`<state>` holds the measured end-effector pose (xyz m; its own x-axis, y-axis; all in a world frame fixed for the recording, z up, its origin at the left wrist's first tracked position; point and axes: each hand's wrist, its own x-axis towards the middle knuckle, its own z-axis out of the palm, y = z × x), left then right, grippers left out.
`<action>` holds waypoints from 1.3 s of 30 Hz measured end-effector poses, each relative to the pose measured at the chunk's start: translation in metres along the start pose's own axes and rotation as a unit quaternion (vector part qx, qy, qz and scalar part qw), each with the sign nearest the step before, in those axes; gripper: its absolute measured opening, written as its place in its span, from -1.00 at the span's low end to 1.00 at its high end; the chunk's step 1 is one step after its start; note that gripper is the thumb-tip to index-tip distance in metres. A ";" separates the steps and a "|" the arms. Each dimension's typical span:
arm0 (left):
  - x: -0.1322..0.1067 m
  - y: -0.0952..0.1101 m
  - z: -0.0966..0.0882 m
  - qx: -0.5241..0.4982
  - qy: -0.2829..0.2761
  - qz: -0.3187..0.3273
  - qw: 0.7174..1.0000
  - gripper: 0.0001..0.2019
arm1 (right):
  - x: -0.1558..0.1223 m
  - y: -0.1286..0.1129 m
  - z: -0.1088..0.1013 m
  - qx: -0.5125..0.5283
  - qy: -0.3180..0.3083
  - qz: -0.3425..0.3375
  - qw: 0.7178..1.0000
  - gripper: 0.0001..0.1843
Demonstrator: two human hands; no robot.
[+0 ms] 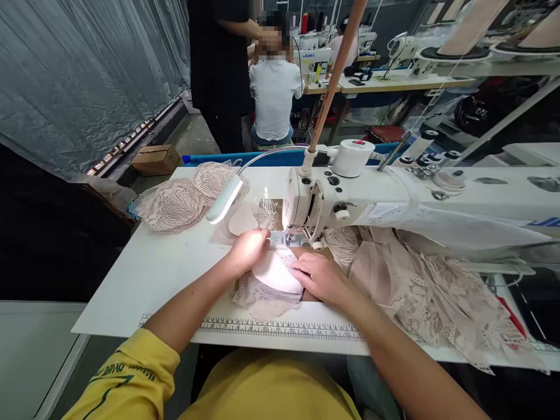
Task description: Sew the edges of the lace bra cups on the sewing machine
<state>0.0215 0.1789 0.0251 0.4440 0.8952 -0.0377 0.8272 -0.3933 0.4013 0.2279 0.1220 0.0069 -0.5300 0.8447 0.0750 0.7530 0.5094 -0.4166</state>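
A pale padded cup with beige lace trim (275, 275) lies on the white table (166, 274) right below the needle of a white sewing machine (350, 201). My left hand (247, 249) is curled over the cup's far left edge, fingers closed on the fabric beside the presser foot. My right hand (320, 277) lies on the cup's right side, its fingers together and pressing the lace down. A small white lamp (224, 200) on a bent neck lights the needle area.
A stack of lace cups (188, 195) sits at the table's far left. A heap of beige lace pieces (433, 291) spreads at the right under the machine arm. A printed ruler (280, 329) runs along the near edge. Two people are at other machines behind.
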 end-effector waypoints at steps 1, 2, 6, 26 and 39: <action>-0.003 0.002 -0.002 0.023 0.022 -0.005 0.999 -0.80 | 0.000 0.000 0.001 0.005 0.008 0.001 1.000 -0.69; -0.007 0.005 -0.004 0.045 0.043 0.006 0.998 -0.79 | 0.000 -0.001 0.002 0.009 0.014 0.003 1.000 -0.71; -0.022 0.016 0.003 0.086 0.046 0.169 0.981 -0.75 | 0.001 0.001 0.004 0.017 0.017 0.007 1.000 -0.77; -0.011 -0.004 0.024 0.103 -0.017 0.215 0.971 -0.52 | 0.009 0.005 0.012 -0.111 0.034 0.043 0.992 -0.65; 0.005 -0.007 0.018 0.107 -0.035 0.256 0.960 -0.58 | 0.011 0.008 0.017 -0.095 0.047 0.090 0.990 -0.64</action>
<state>0.0242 0.1822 0.0059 0.8275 0.5593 0.0492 0.5427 -0.8191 0.1859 0.2212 0.1324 -0.0111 -0.3480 0.9319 0.1020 0.8968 0.3626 -0.2536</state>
